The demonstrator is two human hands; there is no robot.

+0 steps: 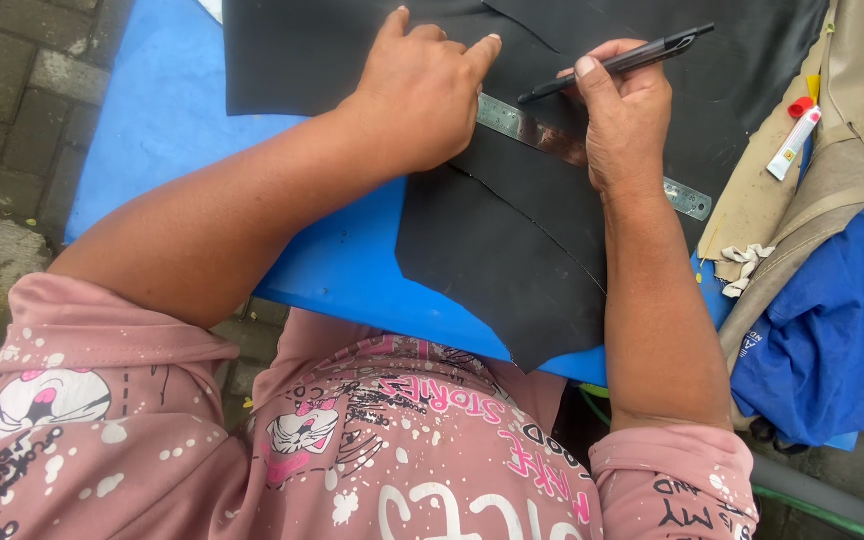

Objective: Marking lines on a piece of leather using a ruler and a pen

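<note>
Black sheet (on a blue table) lies under a metal ruler pressed by the flat left hand, while the right hand is clamped on a dark pen.

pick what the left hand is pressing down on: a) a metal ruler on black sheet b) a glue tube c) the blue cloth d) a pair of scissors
a: the left hand lies flat on the metal ruler across the black sheet, while the right hand holds a black pen at the ruler's edge.
</note>
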